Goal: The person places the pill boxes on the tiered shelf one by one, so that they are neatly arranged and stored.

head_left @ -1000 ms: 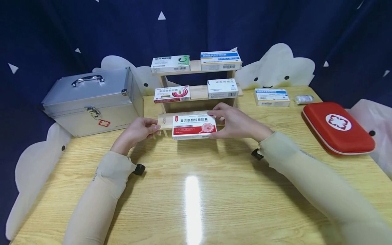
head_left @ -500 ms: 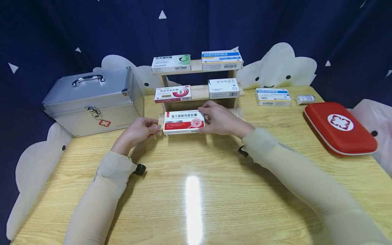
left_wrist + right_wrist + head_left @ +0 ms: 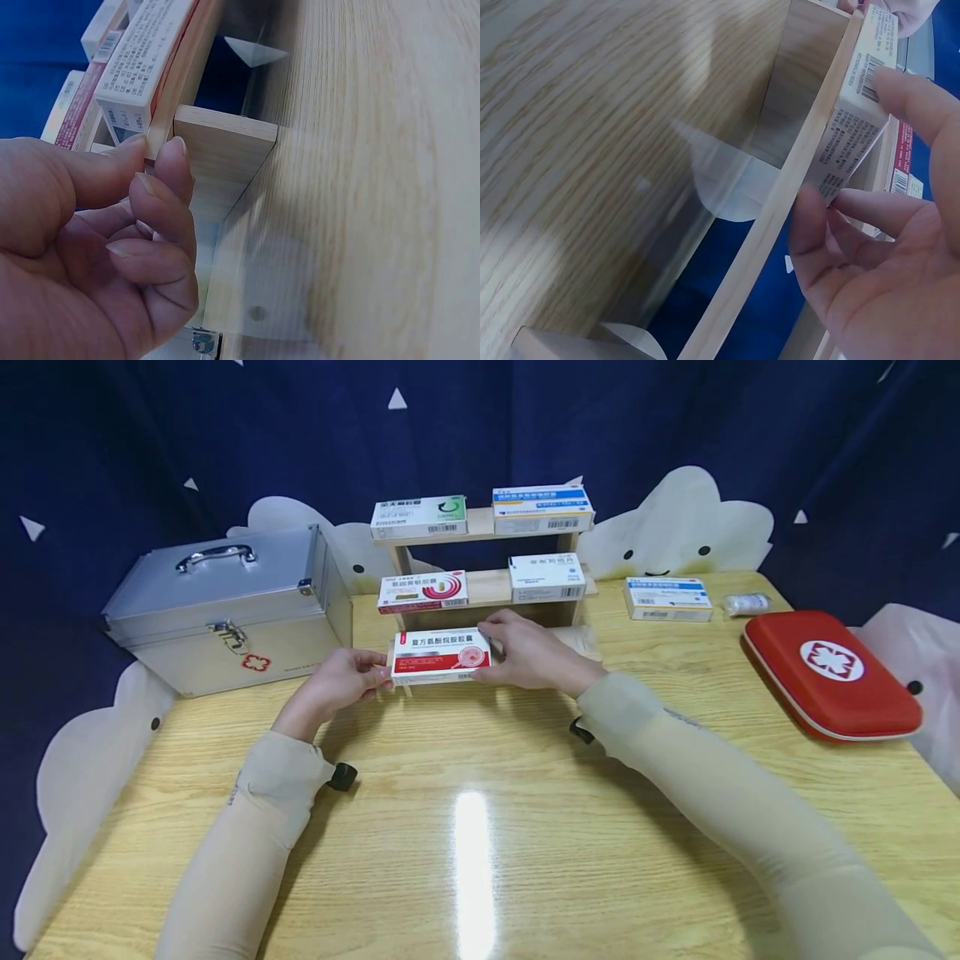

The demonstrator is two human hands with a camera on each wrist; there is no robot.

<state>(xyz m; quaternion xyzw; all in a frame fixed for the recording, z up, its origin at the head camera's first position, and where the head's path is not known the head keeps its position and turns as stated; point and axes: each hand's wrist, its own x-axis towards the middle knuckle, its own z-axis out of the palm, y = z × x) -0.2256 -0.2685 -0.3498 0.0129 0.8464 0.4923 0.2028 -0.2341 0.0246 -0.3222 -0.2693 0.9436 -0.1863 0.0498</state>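
Observation:
A white and red medicine box (image 3: 441,653) lies on the lowest tier of a small wooden stepped shelf (image 3: 587,642), at its left end. My right hand (image 3: 528,652) holds the box by its right end; in the right wrist view the thumb presses its printed face and fingers bend at its end. At the tier's left end, my left hand (image 3: 341,681) pinches the wooden board's edge between thumb and forefinger, close beside the box. The left wrist view shows the box's end (image 3: 139,82) just above that thumb.
Higher tiers carry a green-white box (image 3: 420,518), a blue-white box (image 3: 543,510), a pink-red box (image 3: 422,592) and a white box (image 3: 547,578). A silver case (image 3: 225,618) stands left. To the right are another blue-white box (image 3: 669,600), a wrapped roll (image 3: 747,604) and a red case (image 3: 825,672).
My right hand has slid the white and red medicine box leftward along the lowest tier to the left end. My left hand has stayed at the board's edge.

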